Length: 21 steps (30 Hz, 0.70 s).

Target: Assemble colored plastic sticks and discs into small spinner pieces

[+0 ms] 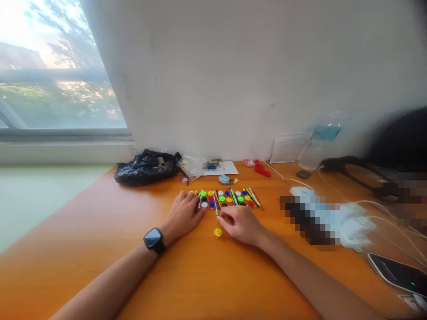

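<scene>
Rows of small coloured round discs [230, 198] and several thin coloured sticks [252, 197] lie on the orange table [100, 249]. My left hand [183, 214], with a dark smartwatch [154, 240] on its wrist, rests flat at the left end of the rows, fingers stretched out and touching the discs there. My right hand [240, 223] lies just in front of the rows, its fingers curled together in a pinch; what they hold is too small to name. A single yellow disc [218, 232] lies apart from the rows, between my hands.
A black plastic bag [147, 166] sits at the back left by the wall. Behind the rows are a paper sheet with small parts [222, 167] and red pieces [262, 169]. A water bottle [319, 144], white cables [383, 218] and a phone [398, 273] crowd the right side.
</scene>
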Tool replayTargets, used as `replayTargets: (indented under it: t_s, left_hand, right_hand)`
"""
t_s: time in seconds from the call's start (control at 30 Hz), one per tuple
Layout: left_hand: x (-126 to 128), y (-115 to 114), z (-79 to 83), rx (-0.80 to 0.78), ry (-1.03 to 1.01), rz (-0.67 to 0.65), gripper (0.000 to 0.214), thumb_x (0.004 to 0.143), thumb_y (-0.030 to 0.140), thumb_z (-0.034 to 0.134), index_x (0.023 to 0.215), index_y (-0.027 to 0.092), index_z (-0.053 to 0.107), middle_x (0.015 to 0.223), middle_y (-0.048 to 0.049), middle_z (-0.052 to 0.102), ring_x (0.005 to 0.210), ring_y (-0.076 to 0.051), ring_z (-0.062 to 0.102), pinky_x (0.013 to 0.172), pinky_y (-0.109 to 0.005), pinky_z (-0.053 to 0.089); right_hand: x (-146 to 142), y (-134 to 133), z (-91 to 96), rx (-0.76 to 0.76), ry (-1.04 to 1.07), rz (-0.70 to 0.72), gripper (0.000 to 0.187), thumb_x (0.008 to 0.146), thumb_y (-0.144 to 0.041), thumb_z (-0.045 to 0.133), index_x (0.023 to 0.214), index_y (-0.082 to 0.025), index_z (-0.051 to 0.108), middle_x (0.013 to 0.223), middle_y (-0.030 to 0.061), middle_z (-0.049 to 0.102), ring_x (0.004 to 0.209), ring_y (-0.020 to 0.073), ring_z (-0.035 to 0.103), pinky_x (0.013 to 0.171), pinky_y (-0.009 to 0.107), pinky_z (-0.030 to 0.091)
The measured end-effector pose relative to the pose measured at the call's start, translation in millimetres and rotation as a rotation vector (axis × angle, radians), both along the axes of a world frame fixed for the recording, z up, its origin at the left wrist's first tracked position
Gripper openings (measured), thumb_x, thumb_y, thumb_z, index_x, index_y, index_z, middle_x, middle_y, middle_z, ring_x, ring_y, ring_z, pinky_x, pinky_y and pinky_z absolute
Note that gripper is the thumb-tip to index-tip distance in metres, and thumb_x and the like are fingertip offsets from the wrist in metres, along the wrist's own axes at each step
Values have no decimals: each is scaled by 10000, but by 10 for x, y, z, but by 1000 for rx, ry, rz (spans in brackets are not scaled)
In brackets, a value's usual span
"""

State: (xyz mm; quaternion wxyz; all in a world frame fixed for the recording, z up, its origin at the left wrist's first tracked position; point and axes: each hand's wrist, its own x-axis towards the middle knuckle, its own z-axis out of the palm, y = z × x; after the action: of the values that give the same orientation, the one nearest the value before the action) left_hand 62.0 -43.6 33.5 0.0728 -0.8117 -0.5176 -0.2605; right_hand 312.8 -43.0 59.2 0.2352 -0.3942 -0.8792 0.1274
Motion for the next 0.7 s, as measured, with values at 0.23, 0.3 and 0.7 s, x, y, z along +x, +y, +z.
replayTargets:
  t_s: [0.23,0.3,0.7]
  left_hand:
    - [26,-6,19,21,55,10,233,1049,424,537,1045,229,664,1087,-130,655,1013,-317,547,917,-464,443]
    - [27,-10,24,23,58,8,237,1053,427,532,1048,231,664,1088,-130,656,1004,-314,549,912,-462,441]
    - [-1,-10,63,8,-17,41,224,1072,358,493,1171,230,648,1091,-99,658,990,-286,533,910,-431,451]
  right_hand:
    - [-5,-22,18,-10,-17,73,232,979,-281,595,763,-197,612,708,3,658,662,144,581,641,267,327]
    - [-4,-24,19,-3,-15,82,235,980,-279,597,760,-196,607,711,4,658,666,145,578,641,266,328]
    - [0,17,-36,-10,4,104,259,957,-247,613,722,-199,515,676,-10,606,636,133,537,621,254,309]
